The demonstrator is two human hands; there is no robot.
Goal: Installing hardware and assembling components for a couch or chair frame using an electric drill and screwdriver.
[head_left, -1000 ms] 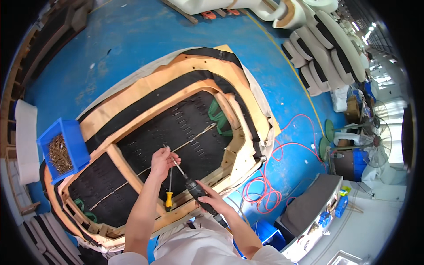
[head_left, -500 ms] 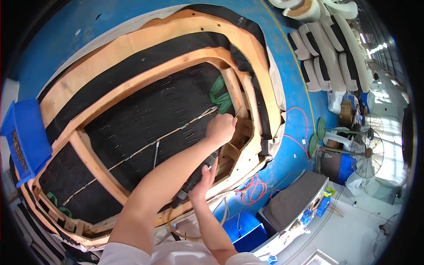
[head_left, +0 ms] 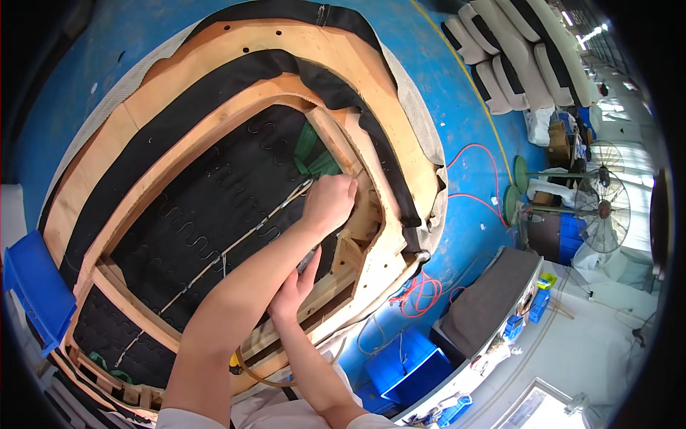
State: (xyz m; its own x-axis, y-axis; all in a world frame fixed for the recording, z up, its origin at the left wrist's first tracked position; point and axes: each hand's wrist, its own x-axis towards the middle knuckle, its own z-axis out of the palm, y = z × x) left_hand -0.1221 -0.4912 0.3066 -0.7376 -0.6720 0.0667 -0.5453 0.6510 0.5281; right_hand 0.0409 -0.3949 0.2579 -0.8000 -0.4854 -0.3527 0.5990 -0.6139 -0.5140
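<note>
Near the right inner end of the wooden frame (head_left: 343, 50), which is spread before the person, the left hand (head_left: 330, 204) is held with its fingers curled; whether anything is pinched there cannot be told. Beside the left forearm (head_left: 239, 297), a dark tool (head_left: 307, 259) is met by the right hand (head_left: 291, 293) (most of it is hidden, so whether it is fully gripped cannot be told). The tool should be aligned squarely, steadied by 2 hands, and the green webbing (head_left: 314, 154) avoided.
</note>
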